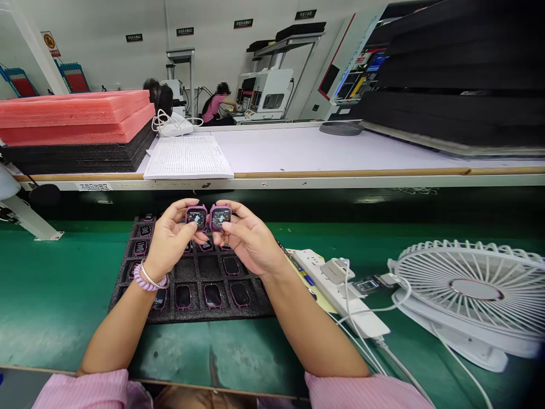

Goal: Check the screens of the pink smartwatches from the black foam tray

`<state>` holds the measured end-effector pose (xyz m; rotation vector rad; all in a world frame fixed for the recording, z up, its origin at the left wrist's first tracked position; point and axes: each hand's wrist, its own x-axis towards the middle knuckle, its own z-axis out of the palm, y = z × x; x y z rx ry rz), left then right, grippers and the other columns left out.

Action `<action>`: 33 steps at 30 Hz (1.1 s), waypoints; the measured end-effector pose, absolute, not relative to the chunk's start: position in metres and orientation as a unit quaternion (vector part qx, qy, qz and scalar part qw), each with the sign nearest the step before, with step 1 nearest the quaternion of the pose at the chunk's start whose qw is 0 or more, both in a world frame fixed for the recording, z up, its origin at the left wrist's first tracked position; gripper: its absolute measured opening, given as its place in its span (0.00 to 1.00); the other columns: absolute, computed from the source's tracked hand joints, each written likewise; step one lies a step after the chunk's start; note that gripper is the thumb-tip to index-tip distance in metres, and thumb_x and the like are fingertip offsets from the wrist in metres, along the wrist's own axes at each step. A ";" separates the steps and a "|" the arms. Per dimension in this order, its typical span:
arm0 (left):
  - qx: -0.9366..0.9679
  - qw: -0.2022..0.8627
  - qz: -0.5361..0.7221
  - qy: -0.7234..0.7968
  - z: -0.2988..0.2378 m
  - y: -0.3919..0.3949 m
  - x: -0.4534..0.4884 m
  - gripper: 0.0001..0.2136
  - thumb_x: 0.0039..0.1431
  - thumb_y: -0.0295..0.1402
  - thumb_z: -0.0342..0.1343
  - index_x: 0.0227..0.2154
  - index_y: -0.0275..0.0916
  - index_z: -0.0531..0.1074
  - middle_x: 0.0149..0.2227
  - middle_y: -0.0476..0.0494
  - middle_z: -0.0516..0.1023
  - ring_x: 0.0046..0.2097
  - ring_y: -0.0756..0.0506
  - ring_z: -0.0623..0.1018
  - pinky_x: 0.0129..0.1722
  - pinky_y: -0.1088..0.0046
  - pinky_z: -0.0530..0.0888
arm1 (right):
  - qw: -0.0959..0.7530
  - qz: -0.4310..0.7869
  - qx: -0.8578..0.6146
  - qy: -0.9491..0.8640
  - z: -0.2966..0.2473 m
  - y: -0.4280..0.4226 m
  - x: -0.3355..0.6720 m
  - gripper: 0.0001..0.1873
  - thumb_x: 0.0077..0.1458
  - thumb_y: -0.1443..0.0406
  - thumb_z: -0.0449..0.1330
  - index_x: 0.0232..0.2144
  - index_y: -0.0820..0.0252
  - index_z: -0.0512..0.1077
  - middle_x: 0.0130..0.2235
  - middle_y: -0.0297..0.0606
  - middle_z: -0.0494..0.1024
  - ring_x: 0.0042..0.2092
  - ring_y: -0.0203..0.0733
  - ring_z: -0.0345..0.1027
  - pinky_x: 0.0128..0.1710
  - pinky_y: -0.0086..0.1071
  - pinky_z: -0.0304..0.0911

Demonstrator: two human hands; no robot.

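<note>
My left hand grips a purple-framed smartwatch by its edges, thumb on the lit screen. A matching smartwatch is pinched in my right hand, its screen lit as well. The two are held side by side, faces toward me, above a black foam tray. In the tray's square pockets lie several more watches, among them a dark-screened watch in the front row. Two pockets in the middle hold no watch. My forearms and hands cover parts of the tray.
A white power strip with cables and a charger lies right of the tray, beside a white fan. On the shelf above are pink foam sheets, papers and a black stack. A person in pink sits in the background.
</note>
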<state>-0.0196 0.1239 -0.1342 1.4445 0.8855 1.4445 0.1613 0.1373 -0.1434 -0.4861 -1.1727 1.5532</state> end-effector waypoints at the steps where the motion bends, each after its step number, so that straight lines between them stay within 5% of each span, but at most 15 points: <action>1: 0.584 0.441 0.581 0.357 -0.134 0.124 -0.019 0.21 0.56 0.34 0.62 0.52 0.37 0.71 0.46 0.42 0.79 0.28 0.51 0.82 0.30 0.76 0.84 | 0.539 0.653 -0.202 -0.493 -0.144 0.137 0.161 0.24 0.52 0.64 0.72 0.50 0.57 0.71 0.35 0.31 0.77 0.29 0.36 0.72 0.31 0.29 0.69; 33: 0.554 0.515 0.575 0.312 -0.130 0.122 -0.020 0.20 0.55 0.31 0.65 0.50 0.38 0.71 0.44 0.47 0.78 0.29 0.50 0.84 0.31 0.77 0.85 | 0.542 0.611 -0.213 -0.536 -0.145 0.134 0.162 0.27 0.52 0.63 0.72 0.52 0.54 0.68 0.34 0.29 0.73 0.29 0.36 0.69 0.31 0.31 0.67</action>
